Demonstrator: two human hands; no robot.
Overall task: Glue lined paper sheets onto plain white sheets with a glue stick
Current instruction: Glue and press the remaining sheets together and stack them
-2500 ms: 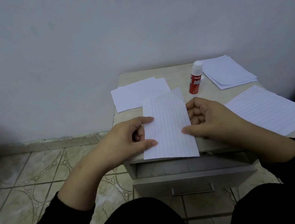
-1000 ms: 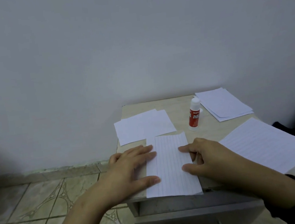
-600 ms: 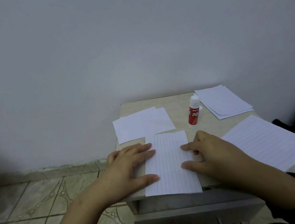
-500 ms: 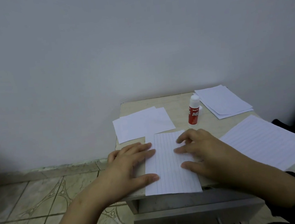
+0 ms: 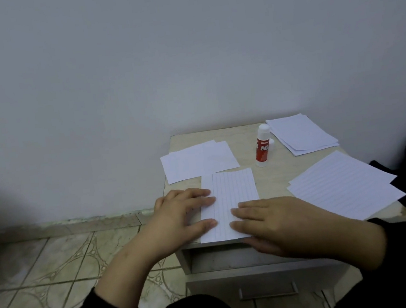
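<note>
1. Lined paper sheet [image 5: 232,196] lies flat at the near edge of the counter [image 5: 243,141], its near end at the lip, just reaching past it. Whether a plain sheet sits beneath it, I cannot tell.
2. My left hand [image 5: 183,216] rests flat and spread on its left edge; my right hand [image 5: 278,223] lies flat with fingers splayed over its near right corner. Neither grips anything.
3. Risk, as I judge it: uneven pressing could skew the sheet or leave a wrinkle, and the overhang may curl.
4. Its long axis runs away from me toward the wall, with the ruled lines along it.
5. The glue stick [image 5: 262,147] stands upright beyond, near the plain white stack [image 5: 301,135]. More lined sheets [image 5: 344,185] wait to the right.
</note>
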